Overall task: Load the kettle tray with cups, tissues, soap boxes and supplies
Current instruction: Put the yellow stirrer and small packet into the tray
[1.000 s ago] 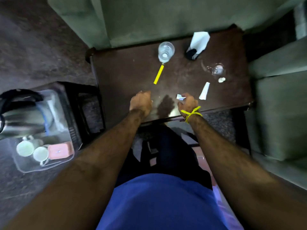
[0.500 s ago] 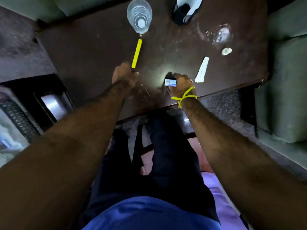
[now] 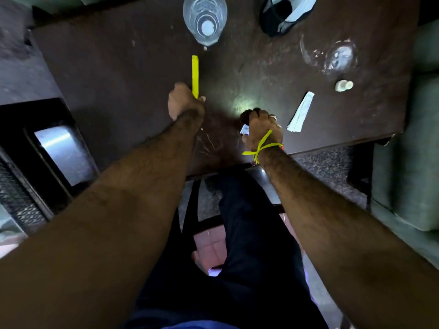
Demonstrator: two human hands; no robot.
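Just ahead of the left hand (image 3: pixel 185 103), spotted a yellow stick sachet (image 3: pixel 195 74) lying flat on the dark table (image 3: pixel 118 67), pointing away toward a clear tumbler (image 3: pixel 205 17). Had its near end pinched between thumb and curled fingers, right down at the tabletop. Probably the only easy way to lift something that thin and flat.

Off to the right of that, well apart, found the right hand (image 3: pixel 261 127) curled round a small blue-and-white packet (image 3: pixel 245 129), knuckles up, yellow thread (image 3: pixel 261 148) tied at the wrist. Looked like tucking it into the palm, maybe to leave the fingertips free for the next grab.

Just to the right of the right hand: a white paper sachet (image 3: pixel 300 112), loose and untouched. Further out past it, a small white bottle (image 3: pixel 344 85) and what looked like a glass on its side (image 3: pixel 337 55). Way out ahead of the right hand, a black mesh holder (image 3: pixel 278 22) with white tissue poking out.

Couldn't see the kettle tray anywhere, so out of shot. Guessing none of these table bits loaded yet. Seemed like the gathering stage, one small supply per hand. Worth minding that skinny stick, easy to fumble from an end pinch like that
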